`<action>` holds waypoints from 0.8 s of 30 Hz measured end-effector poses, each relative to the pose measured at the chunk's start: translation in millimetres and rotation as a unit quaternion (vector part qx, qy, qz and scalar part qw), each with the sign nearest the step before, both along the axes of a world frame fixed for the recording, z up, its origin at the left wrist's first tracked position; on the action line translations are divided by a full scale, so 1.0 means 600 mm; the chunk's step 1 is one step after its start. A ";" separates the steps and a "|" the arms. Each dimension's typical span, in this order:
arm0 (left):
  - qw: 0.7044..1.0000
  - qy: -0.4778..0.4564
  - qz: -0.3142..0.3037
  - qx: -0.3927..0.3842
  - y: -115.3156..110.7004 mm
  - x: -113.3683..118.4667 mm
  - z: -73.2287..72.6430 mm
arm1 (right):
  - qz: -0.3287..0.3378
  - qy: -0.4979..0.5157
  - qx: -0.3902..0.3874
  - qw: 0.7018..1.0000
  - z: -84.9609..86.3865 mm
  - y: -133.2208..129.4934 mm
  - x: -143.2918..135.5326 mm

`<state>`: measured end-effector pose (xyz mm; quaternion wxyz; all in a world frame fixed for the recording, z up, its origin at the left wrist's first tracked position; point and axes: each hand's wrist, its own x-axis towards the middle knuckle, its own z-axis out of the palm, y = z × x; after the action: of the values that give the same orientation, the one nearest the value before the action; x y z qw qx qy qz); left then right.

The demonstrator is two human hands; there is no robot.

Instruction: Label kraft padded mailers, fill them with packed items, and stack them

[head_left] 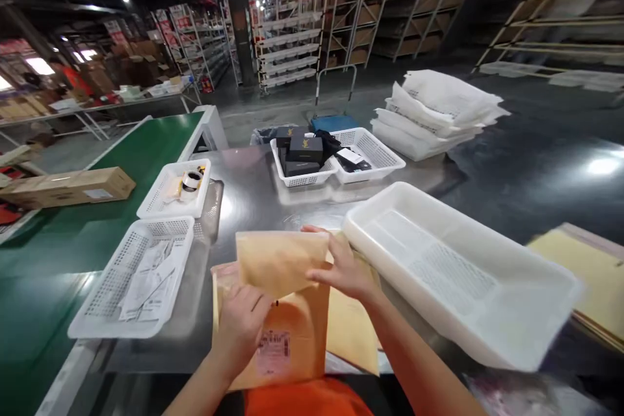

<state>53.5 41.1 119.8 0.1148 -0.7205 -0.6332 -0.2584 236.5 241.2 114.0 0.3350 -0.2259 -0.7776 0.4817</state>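
Observation:
A large kraft mailer envelope (297,331) with a printed label (273,351) stands tilted at the table's near edge. My left hand (244,318) is closed on its upper left part, the fingertips hidden. A smaller tan kraft packet (275,257) rises at the mailer's top; I cannot tell whether its lower edge is inside. My right hand (344,266) grips the packet's right end, thumb on the near face and fingers over the top corner. More kraft envelopes (348,331) lie flat beneath my right forearm.
A large white bin (414,312) stands at right, near yellowish envelopes (585,279). White baskets hold papers (151,283), tape rolls (191,181) and black boxes (305,149). White sacks (439,110) are stacked behind. On the green conveyor (141,146) at left lies a long carton (73,187).

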 end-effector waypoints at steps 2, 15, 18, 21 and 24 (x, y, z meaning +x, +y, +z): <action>0.999 -0.002 0.005 0.040 -0.006 0.018 0.024 | 0.043 0.052 -0.008 0.998 0.005 0.008 0.016; 0.902 -0.279 0.188 0.271 -0.038 -0.037 0.054 | -0.128 0.104 -0.182 0.969 0.005 -0.096 0.008; 0.797 -0.581 0.157 0.043 -0.046 -0.061 0.041 | -0.149 0.105 -0.187 0.965 0.000 -0.084 -0.013; 0.760 -0.619 0.196 0.014 -0.047 -0.055 0.043 | -0.306 0.123 -0.003 0.944 0.002 -0.095 -0.045; 0.810 -0.542 0.223 0.018 -0.045 -0.022 0.051 | -0.336 0.148 0.226 0.902 0.025 -0.144 -0.085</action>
<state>40.2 13.9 150.1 -0.1792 -0.3002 -0.7312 -0.5858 185.8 155.0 129.2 0.6299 -0.3180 -0.6854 0.1797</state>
